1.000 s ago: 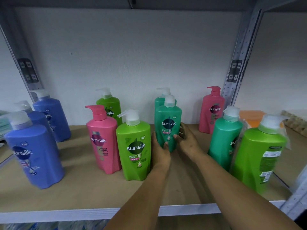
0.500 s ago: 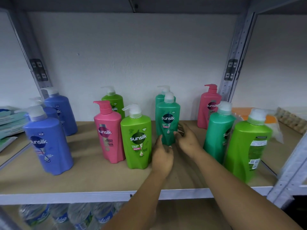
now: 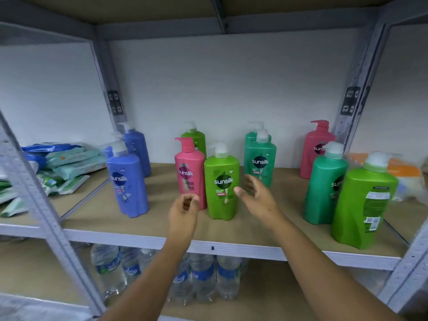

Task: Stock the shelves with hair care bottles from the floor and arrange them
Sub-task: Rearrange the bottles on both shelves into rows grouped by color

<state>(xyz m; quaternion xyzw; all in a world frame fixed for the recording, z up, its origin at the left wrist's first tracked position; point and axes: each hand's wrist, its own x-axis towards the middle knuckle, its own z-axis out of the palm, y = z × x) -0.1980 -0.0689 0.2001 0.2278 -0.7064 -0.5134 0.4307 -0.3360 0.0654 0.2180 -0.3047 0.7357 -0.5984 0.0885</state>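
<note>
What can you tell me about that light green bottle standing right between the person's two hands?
The light green bottle looks like glossy plastic, with a white pump top and a dark round "sunsilk" logo facing forward. It stands upright near the shelf's front edge, close beside a pink bottle. Neither the left hand nor the right hand appears to grip it.

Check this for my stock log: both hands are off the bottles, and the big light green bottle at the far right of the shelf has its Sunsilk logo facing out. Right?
Not quite. The head view shows the far-right light green bottle turned back-label out, barcode showing, no logo. The rest holds: left hand and right hand touch no bottle.
</note>
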